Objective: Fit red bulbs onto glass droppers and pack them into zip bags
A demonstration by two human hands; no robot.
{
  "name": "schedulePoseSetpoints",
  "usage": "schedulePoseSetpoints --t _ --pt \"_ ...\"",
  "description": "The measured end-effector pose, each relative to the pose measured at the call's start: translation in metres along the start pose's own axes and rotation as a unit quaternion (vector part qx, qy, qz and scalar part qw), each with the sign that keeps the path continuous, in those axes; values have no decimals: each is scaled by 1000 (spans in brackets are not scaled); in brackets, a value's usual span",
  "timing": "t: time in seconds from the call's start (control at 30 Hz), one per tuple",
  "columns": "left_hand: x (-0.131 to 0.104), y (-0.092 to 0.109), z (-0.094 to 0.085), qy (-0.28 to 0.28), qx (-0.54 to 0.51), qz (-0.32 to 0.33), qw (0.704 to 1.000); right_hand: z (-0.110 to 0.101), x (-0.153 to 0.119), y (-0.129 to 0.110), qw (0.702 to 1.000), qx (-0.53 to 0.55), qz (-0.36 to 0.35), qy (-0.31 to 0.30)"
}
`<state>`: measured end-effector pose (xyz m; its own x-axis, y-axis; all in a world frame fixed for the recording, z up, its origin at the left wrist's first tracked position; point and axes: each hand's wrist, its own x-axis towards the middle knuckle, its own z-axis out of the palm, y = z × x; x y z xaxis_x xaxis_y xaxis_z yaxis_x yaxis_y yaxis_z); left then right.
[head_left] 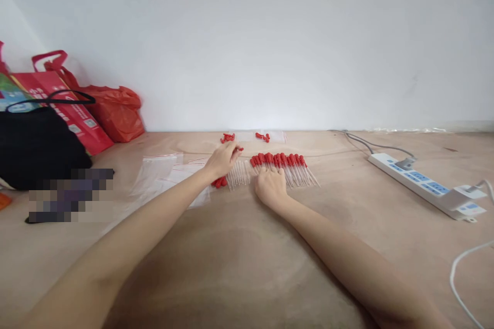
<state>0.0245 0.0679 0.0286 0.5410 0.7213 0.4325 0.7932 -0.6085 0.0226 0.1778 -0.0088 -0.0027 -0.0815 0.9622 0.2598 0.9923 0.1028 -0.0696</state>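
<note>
My left hand (224,160) pinches a small red piece (241,149) between thumb and fingertip, above the left end of a row of thin clear sticks (239,172). Beside it, my right hand (270,184) rests with curled fingers at the red-topped sticks (295,162), which lie side by side; what its fingertips hold is hidden. Several red pieces (219,182) lie under my left wrist. Two small clear bags lie near the wall, with loose red pieces (227,138) by the left one and more red pieces (263,137) on the right one.
Flat clear zip bags (158,167) spread out left of the sticks. A black bag (38,144), a red paper bag (73,113) and a red plastic bag (118,110) stand at the left. On the right lies a white power strip (420,182) with cables.
</note>
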Motion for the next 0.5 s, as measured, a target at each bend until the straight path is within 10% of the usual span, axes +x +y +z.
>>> schedulePoseSetpoints --t 0.23,0.5 --pt "-95 26 -13 -42 -116 81 989 -3 -42 54 981 57 -182 31" --pt "-101 30 -5 -44 -183 34 981 -1 -44 63 956 209 -208 9"
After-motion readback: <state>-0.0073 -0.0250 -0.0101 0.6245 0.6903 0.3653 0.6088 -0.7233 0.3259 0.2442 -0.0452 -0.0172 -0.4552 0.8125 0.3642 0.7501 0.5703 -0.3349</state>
